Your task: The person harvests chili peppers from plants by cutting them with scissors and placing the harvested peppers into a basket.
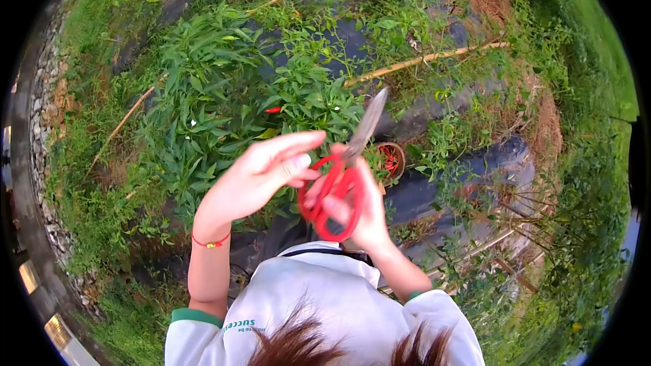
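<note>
A pair of scissors (pixel 367 125) with large red loop handles is in my right hand (pixel 369 210), its metal blades together and pointing up and away to the right. My left hand (pixel 261 169) is beside the handles, index finger stretched out and thumb apart from it; whether its other fingertips touch the red loops I cannot tell. Beyond it, a red chili pepper (pixel 273 110) shows among the leaves of a green pepper plant (pixel 305 91). Just right of my right hand, a round brown container (pixel 400 156) holds several red chilies (pixel 388 160).
Black plastic sheeting (pixel 424 193) covers the planting rows. Bamboo poles (pixel 427 59) lie across the plants at the back and left. Leafy pepper plants (pixel 196 74) fill the left side. A stone-edged path (pixel 44 156) runs along the far left.
</note>
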Available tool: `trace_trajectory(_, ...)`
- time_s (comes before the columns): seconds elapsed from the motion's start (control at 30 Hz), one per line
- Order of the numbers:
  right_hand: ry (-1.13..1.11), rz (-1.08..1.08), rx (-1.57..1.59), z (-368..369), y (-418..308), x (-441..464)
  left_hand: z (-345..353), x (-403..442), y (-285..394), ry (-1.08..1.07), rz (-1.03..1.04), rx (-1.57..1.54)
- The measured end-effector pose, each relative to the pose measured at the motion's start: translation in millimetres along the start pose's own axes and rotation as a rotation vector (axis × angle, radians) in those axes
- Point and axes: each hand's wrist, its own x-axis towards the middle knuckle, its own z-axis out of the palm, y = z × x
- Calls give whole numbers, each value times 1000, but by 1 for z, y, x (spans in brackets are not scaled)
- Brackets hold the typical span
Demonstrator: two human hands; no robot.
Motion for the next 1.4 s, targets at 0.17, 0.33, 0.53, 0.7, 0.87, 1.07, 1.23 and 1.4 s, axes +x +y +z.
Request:
trace_trajectory(0.17,307,-37,-572,-34,-33,23,-73,57,-51,372,-43,685)
trace_trajectory(0.33,34,80,-1224,-24,-45,64,-105,115,-137,390,-91,952)
trace_trajectory(0.53,-103,170,-1962,-51,-2,136,-99,147,-160,326,105,554)
trace_trajectory(0.7,-30,218,-2092,-79,8,165,-93,158,-163,384,256,814)
trace_trajectory(0.87,62,290,-1882,-78,3,161,-99,161,-168,665,78,360)
trace_trajectory(1.07,63,40,-1583,-46,3,141,-115,130,-166,654,-65,-306)
trace_trajectory(1.23,-135,-110,-1829,-6,22,138,-124,123,-174,591,-138,-505)
trace_trajectory(1.4,-246,-26,-2074,-24,39,143,-131,113,-170,618,-220,-292)
